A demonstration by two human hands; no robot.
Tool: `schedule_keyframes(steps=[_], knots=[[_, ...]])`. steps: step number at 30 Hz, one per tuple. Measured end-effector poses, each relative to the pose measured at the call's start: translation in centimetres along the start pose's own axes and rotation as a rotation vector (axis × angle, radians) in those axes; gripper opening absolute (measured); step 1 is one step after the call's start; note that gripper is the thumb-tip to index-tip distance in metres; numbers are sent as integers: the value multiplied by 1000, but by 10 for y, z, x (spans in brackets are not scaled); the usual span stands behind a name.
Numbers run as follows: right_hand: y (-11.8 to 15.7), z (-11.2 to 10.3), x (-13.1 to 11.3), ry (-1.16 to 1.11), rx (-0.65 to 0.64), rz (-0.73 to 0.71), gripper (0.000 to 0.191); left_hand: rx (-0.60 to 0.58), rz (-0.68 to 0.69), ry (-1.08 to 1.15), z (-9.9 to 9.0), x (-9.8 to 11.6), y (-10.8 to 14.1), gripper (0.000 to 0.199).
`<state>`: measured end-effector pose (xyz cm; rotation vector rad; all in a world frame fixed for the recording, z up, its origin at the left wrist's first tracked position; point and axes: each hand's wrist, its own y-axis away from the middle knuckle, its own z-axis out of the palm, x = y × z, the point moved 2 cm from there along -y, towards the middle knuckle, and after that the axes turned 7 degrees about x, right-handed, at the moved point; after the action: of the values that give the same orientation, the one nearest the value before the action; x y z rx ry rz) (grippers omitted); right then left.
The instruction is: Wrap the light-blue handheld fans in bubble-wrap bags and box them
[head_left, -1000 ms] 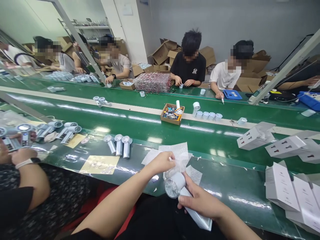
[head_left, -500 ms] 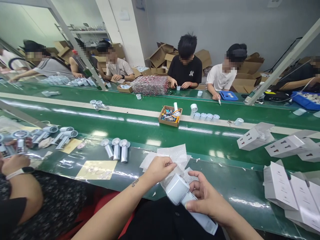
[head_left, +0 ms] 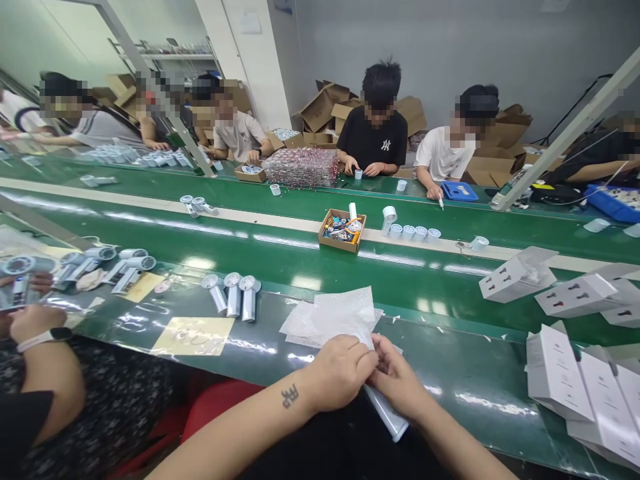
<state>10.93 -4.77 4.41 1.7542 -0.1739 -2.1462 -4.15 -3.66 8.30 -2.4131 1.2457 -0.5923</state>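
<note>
A pale blue handheld device [head_left: 388, 413] is largely hidden behind my hands, its handle pointing down and right over the table's near edge. My left hand [head_left: 341, 371] is closed at the device's head end, on a translucent wrapping bag that partly covers it. Around the upper handle, my right hand [head_left: 395, 377] has its fingers wrapped, with the thumb near my left fingers. More translucent wrapping sheets [head_left: 320, 319] lie on the green table just beyond. Three similar devices [head_left: 233, 295] rest to the left, behind a yellow paper [head_left: 193, 335].
White boxes [head_left: 557, 373] stand at the right, others [head_left: 517, 273] behind them. A small cardboard box of parts [head_left: 342, 230] sits mid-line. At the left, a person's hand [head_left: 35, 323] is near more devices. Several people work across the line.
The device's head has gone behind my hands and the wrapping. My left hand has moved right and down, and my right hand has closed in beside it.
</note>
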Motion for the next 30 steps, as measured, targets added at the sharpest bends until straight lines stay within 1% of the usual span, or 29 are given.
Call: schedule_keyframes(steps=[1,3,5,6,7,9,10,12,13,14,15,18,19,20,23,25,26,28,29,30], knots=[[-1,-2,3,-50,14,23,48,16,34,-41,-2,2,4,25],[-4,-7,12,-129,92,71,49,45,39,-82,-7,0,12,23],[-4,-9,21,-176,166,83,53,104,0,-103,-9,-6,20,23],[-4,-9,25,-193,184,88,55,151,-34,-123,-8,-11,22,23],[-3,-7,27,-211,193,97,57,205,-81,-152,-6,-15,24,23],[-1,-3,28,-250,194,111,57,311,-221,-209,1,-24,27,20],[-1,0,27,-269,197,117,57,346,-302,-211,5,-28,28,19],[1,1,24,-299,215,135,58,365,-437,-155,14,-30,31,18],[1,1,22,-309,232,146,59,352,-481,-116,18,-29,34,18],[1,0,21,-319,254,160,60,328,-495,-79,22,-25,37,18],[0,-1,20,-327,278,176,60,295,-473,-43,25,-19,39,19],[-1,-2,22,-302,300,252,61,158,-321,109,29,2,39,18],[-1,-2,24,-280,293,281,60,125,-333,187,28,5,36,18],[-1,-2,25,-256,284,308,58,113,-410,265,26,5,31,18],[1,-6,20,-179,266,388,49,129,-771,470,17,-2,13,17],[6,-15,6,-6,217,403,48,100,-904,601,10,-6,5,17],[11,-21,-5,124,180,364,47,79,-949,668,7,-7,3,18],[23,-32,-32,405,93,196,41,42,-1028,785,-1,-5,5,17],[31,-38,-46,505,34,117,39,21,-1042,837,-5,-2,8,17],[40,-42,-58,560,-47,90,38,-10,-1030,888,-10,1,10,16]])
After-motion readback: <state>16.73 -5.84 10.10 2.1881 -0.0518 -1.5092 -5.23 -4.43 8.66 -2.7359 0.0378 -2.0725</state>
